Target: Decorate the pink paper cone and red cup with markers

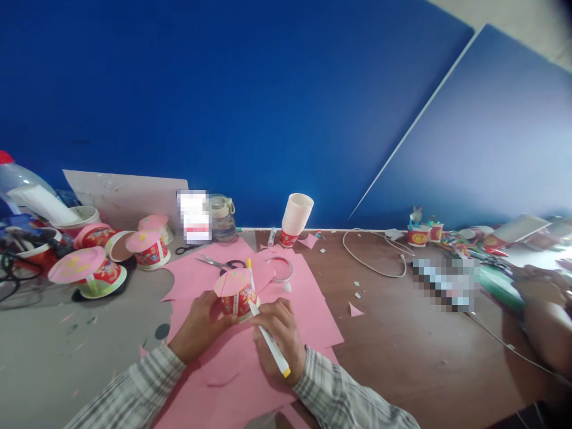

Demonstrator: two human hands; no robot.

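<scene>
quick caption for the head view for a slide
Left hand holds a pink-capped paper cup over pink paper while right hand grips a marker.

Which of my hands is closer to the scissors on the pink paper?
Left. The left hand, gripping the paper cup, sits just this side of the scissors; the right hand, holding a marker, is farther right.

Left hand point(202, 325) and right hand point(279, 336) curl close together, forearms converging.

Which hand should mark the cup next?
Probably the right: the right hand holds the marker against the cup, while the left hand grips the cup's side.
</scene>
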